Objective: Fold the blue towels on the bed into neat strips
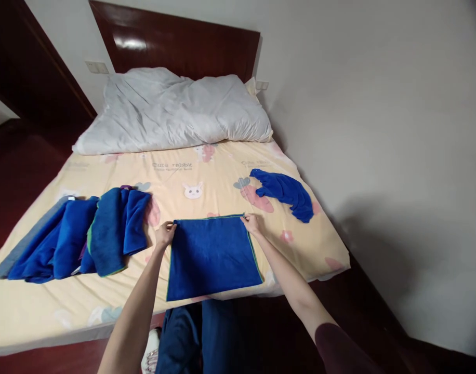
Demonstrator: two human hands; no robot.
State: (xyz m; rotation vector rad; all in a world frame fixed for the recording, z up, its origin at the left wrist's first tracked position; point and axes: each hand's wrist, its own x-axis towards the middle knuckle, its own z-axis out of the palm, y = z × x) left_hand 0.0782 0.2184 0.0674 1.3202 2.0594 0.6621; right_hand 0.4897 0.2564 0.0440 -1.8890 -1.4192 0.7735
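A blue towel (212, 257) with green edging lies spread flat near the front edge of the bed. My left hand (166, 234) pinches its far left corner. At the far right corner, my right hand (249, 223) pinches the towel's edge between thumb and fingers. To the left rests a row of blue folded or rolled towels (109, 234), overlapping one another. On the right side is a crumpled blue cloth (287, 192), apart from both hands.
The bed (222, 179) has a pale yellow sheet with rabbit and carrot prints. A white quilt (183, 111) is bunched against the dark wooden headboard (175, 39). A grey wall (378, 130) stands to the right. My legs (201, 337) are at the bed's front edge.
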